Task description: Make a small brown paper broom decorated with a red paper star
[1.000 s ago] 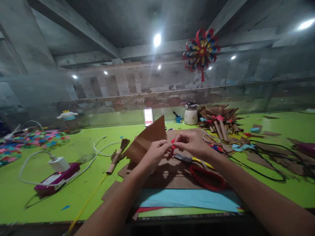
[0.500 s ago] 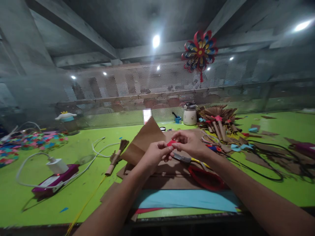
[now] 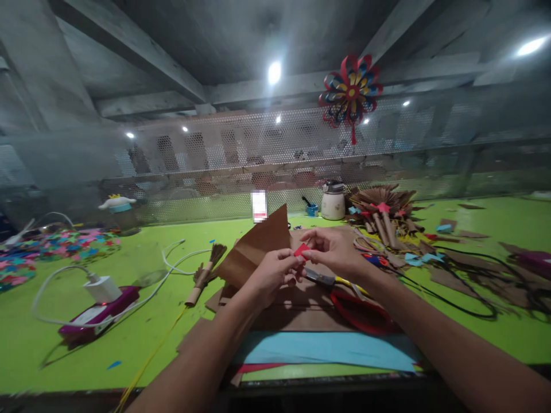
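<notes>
A small folded piece of red paper is pinched between the fingertips of my left hand and my right hand. Both hands are closed on it, close together above a stack of brown paper. One brown sheet stands up, creased, behind my left hand. Scissors with red handles lie on the stack beneath my right hand and wrist, their blades partly covered. Along the stack's near side runs light blue paper, with a strip of red paper under its edge.
On the green table, a purple power strip with a white charger and cable lies left. A small brown paper bundle is nearer. Brown paper fans, a white jar, black cords and scraps fill the right; coloured paper stars lie far left.
The red paper has turned between my fingertips and shows more of its face. The raised brown sheet's tip has shifted right. Both hands stay in nearly the same place.
</notes>
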`<state>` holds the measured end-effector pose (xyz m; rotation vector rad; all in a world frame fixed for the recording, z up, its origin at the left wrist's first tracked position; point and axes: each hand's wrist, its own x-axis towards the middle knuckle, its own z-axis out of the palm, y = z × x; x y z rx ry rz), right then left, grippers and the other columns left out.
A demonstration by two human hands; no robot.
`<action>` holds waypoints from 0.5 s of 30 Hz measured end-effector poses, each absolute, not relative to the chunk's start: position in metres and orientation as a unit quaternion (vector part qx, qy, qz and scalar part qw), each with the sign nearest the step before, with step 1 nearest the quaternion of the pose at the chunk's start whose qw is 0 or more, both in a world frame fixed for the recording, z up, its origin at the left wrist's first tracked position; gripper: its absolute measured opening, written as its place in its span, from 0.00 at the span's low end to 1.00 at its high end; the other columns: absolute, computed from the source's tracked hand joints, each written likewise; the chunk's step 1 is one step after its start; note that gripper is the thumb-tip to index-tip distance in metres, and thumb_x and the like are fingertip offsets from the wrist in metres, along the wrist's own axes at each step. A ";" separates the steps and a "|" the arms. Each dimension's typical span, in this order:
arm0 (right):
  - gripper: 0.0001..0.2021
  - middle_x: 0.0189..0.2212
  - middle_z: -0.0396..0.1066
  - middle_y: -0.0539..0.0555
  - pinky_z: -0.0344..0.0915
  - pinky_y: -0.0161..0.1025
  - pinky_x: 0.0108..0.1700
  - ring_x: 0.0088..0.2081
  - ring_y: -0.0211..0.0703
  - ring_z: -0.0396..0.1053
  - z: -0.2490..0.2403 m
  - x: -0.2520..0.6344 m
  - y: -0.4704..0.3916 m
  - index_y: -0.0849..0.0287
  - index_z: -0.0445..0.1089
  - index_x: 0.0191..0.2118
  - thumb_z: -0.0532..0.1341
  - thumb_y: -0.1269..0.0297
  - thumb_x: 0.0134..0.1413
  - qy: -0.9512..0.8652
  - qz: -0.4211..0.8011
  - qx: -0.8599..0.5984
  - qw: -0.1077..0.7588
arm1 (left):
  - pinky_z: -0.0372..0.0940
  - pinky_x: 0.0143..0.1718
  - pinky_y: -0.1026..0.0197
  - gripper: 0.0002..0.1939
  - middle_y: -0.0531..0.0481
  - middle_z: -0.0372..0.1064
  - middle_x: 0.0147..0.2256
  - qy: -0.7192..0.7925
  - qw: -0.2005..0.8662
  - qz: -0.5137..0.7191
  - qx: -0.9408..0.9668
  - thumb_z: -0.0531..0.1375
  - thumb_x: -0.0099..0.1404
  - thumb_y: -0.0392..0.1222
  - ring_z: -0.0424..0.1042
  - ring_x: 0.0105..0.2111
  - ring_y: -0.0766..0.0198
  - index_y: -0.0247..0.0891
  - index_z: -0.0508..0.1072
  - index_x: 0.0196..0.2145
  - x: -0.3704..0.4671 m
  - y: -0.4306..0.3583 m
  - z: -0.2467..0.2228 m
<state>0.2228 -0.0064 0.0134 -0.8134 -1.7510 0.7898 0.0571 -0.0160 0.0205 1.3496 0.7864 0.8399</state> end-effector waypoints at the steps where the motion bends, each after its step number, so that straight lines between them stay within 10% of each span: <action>1: 0.12 0.24 0.67 0.49 0.60 0.33 0.27 0.24 0.35 0.64 0.013 0.223 -0.006 0.61 0.64 0.38 0.62 0.67 0.44 -0.723 0.330 -0.336 0.505 | 0.50 0.21 0.70 0.11 0.51 0.65 0.22 0.348 0.625 0.368 0.594 0.62 0.52 0.44 0.62 0.19 0.74 0.32 0.68 0.27 0.057 -0.016 0.020; 15: 0.15 0.19 0.66 0.49 0.58 0.32 0.25 0.21 0.31 0.61 0.021 0.230 -0.014 0.64 0.67 0.25 0.62 0.55 0.45 -0.659 0.520 -0.330 0.432 | 0.53 0.22 0.67 0.16 0.51 0.66 0.22 0.325 0.581 0.432 0.609 0.63 0.50 0.47 0.62 0.20 0.72 0.30 0.68 0.28 0.060 -0.010 0.014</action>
